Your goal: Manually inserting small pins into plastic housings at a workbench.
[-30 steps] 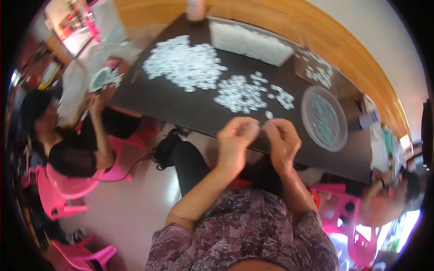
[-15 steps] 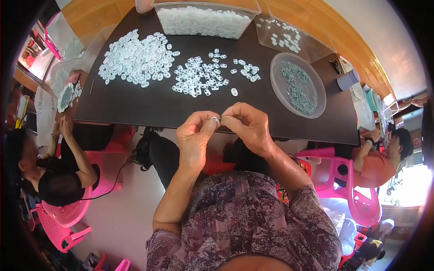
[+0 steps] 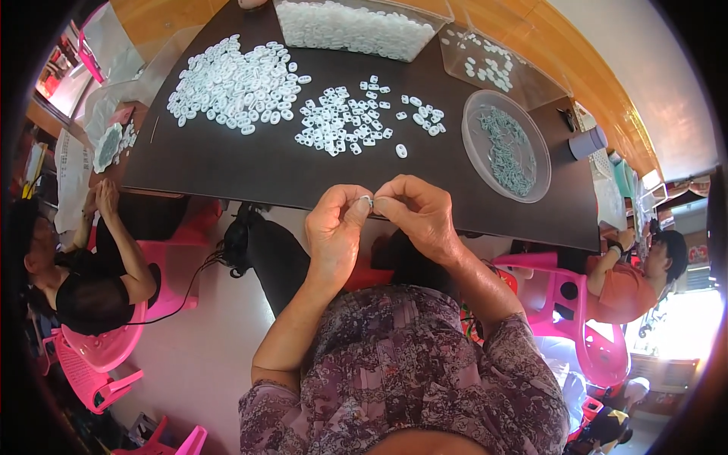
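Note:
Above the table's near edge, both my hands meet at the fingertips. My left hand (image 3: 334, 235) pinches a small white plastic piece (image 3: 366, 200) between thumb and forefinger. Against it press the closed thumb and forefinger of my right hand (image 3: 422, 216); whatever they hold is too small and hidden to name. Beyond my hands lies a loose group of small white two-holed blocks (image 3: 334, 125). A single white oval piece (image 3: 401, 151) rests nearer, with a few more ovals (image 3: 429, 120) behind it. On the right, a round clear dish (image 3: 472, 155) contains many thin grey-green pieces, perhaps screws.
A large heap of white ovals (image 3: 231, 83) covers the table's far left. Clear bins stand at the back, one full of white pieces (image 3: 353, 30), another (image 3: 523, 83) sparsely filled. A grey-purple cup (image 3: 588, 142) is far right. People sit at left (image 3: 95, 292) and right (image 3: 626, 284).
The view has tilted a little, so the table's things sit slightly higher and further right. My fingertips have drawn closer together around the white piece.

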A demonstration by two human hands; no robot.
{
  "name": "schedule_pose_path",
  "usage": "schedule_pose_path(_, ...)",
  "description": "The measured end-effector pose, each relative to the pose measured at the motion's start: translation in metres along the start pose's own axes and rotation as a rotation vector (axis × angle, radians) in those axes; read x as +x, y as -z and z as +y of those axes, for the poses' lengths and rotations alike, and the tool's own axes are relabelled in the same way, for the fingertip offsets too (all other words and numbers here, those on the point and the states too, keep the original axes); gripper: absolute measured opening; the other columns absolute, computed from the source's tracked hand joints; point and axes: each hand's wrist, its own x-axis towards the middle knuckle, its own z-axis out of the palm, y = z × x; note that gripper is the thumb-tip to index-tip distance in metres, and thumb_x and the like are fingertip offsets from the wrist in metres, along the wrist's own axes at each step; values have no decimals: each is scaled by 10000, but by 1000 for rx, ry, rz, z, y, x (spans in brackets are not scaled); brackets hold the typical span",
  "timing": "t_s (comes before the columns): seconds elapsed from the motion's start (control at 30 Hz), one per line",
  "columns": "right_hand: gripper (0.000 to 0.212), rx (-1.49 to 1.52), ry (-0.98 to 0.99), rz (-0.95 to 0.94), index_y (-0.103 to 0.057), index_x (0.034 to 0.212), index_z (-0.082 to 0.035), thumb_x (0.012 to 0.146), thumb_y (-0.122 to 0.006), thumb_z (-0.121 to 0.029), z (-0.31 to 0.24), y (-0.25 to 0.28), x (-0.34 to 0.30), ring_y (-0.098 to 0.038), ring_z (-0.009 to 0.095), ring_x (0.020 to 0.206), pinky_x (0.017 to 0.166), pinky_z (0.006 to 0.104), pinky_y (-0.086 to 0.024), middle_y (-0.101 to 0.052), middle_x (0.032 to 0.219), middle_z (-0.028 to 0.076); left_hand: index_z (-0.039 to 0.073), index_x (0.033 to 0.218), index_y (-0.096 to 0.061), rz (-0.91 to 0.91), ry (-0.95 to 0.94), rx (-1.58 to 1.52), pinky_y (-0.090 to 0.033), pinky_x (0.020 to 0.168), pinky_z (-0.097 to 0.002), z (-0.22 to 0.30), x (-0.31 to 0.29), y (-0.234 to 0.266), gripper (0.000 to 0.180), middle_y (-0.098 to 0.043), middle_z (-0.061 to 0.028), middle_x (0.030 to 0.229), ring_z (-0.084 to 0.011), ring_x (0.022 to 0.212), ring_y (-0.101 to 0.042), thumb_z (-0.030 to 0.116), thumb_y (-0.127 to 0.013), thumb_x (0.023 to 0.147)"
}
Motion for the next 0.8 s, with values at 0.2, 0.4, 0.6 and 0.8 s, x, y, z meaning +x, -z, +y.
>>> schedule_pose_path(0.2, 72, 85, -20, 20, -600, 869, 29, 841, -617, -35, 4, -4, 0, -540, 52, 729, 664, 198, -453, -606, 805, 16, -39, 926, -592, 28, -136, 278, -443, 711, -207, -6, -1, 1, 83, -595, -21, 826, -69, 761, -531, 32, -578, 887)
schedule_pose_path(0.4, 107, 87, -40, 36, -592, 846, 27, 853, -600, -79, 9, -10, 4, -512, 50, 691, 603, 203, -433, -586, 752, 4, -39, 872, -609, 80, -241, 458, -449, 676, -205, -9, 1, -1, 46, -602, -18, 797, -68, 721, -538, 1, -585, 870)
schedule_pose_path(0.6, 108, 120, -59, 27, -590, 841, 35, 861, -584, -72, 8, -9, 6, -518, 61, 706, 630, 221, -453, -588, 756, 18, -41, 885, -635, 106, -32, 28, -438, 645, -198, 0, 2, -3, 64, -615, -11, 773, -62, 695, -529, -1, -597, 853)
schedule_pose_path(0.8, 112, 114, -61, 27, -589, 839, 34, 868, -580, -73, 6, -11, 7, -523, 66, 707, 647, 218, -461, -587, 752, 22, -49, 890, -638, 104, 5, 51, -437, 655, -195, 0, 2, 0, 75, -618, -21, 780, -69, 695, -535, 5, -598, 856)
